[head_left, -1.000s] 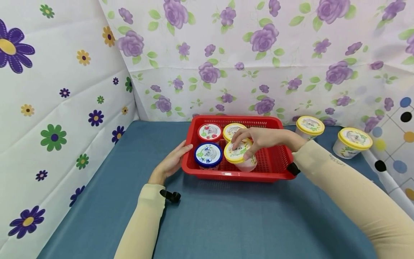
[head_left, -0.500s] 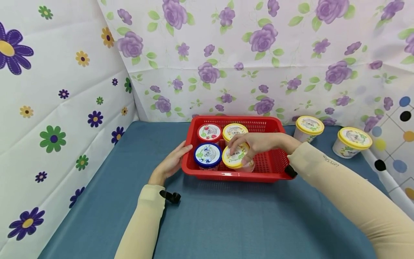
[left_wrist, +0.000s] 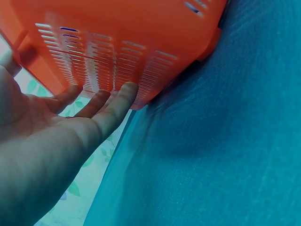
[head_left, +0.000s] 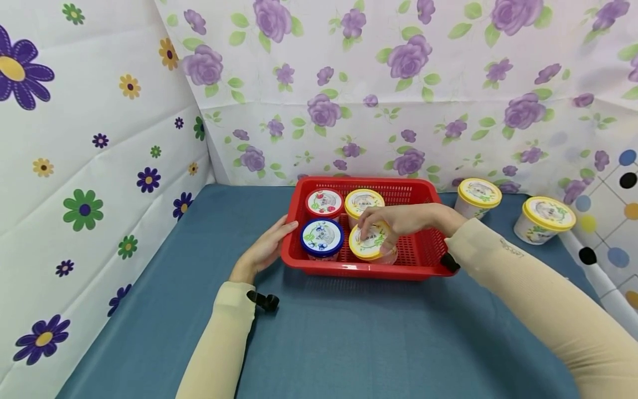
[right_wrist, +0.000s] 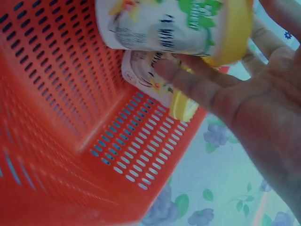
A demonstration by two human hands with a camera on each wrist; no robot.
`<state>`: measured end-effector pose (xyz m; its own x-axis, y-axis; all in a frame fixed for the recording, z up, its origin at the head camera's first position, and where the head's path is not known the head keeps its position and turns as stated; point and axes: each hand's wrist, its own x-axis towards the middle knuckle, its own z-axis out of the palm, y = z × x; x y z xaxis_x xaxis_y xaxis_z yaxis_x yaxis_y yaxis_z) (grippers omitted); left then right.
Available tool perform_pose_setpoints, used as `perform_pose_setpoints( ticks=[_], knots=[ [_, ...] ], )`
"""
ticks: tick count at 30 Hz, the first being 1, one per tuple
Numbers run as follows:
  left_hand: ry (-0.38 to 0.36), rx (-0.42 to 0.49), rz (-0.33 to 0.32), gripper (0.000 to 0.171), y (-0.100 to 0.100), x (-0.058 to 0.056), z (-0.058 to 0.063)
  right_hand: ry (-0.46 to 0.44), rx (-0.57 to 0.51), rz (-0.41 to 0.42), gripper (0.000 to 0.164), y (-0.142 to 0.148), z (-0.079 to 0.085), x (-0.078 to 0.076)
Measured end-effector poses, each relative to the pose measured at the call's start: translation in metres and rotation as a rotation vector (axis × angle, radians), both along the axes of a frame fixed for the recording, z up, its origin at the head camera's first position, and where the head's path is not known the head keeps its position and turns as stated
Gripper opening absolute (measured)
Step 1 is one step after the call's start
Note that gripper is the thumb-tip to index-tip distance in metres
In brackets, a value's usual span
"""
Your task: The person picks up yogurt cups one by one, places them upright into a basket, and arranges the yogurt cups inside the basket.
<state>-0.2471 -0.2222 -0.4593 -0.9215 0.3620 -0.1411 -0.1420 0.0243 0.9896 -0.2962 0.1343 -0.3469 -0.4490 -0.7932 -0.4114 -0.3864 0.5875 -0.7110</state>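
Note:
A red plastic basket (head_left: pixel 359 270) stands on the table with several round lidded tubs inside. My left hand (head_left: pixel 264 247) holds its left end; in the left wrist view the fingers (left_wrist: pixel 117 106) lie along the slotted outer wall and the thumb is at the rim. My right hand (head_left: pixel 406 219) reaches over the right side and grips a yellow-lidded tub (head_left: pixel 369 245) in the front row, near the lid. In the right wrist view that tub (right_wrist: pixel 164 26) is partly covered by fingers. Behind it sits another yellow-lidded tub (head_left: pixel 364 202).
Left in the basket are a red-lidded tub (head_left: pixel 324 203) and a blue-lidded tub (head_left: pixel 322 237). Two yellow-lidded tubs, one nearer the back (head_left: pixel 478 194) and one farther right (head_left: pixel 544 219), stand outside on the blue cloth (head_left: pixel 379 338). Flowered sheets (head_left: pixel 379 83) close off the back.
My right hand has lowered the yellow-lidded tub in the basket, then shifted it slightly right, away from the blue-lidded one. My left hand stays on the basket.

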Motion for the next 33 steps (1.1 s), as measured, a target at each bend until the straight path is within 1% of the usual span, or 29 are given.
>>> perform_pose_setpoints(
  ticks=[6,15,18,25,30,33],
  knots=[
    [-0.003,-0.001,0.002,0.070,0.001,-0.001,0.001,0.021,0.038,0.023,0.040,0.002,0.004,-0.001],
    [-0.002,0.000,0.002,0.070,0.000,-0.001,-0.001,0.001,-0.026,0.002,0.041,0.003,0.000,0.001],
    [-0.002,-0.004,0.004,0.070,0.000,-0.001,-0.002,-0.001,-0.017,0.006,0.041,0.003,0.000,0.001],
    [-0.005,0.001,0.006,0.070,0.001,-0.001,0.000,0.085,0.067,0.053,0.042,0.003,0.005,0.002],
    [0.005,-0.002,0.002,0.069,0.001,0.000,0.001,0.131,0.095,0.056,0.045,0.000,0.009,0.006],
    [0.009,0.000,-0.004,0.069,0.000,0.000,0.001,0.158,0.111,0.044,0.046,-0.001,0.009,0.008]
  ],
)
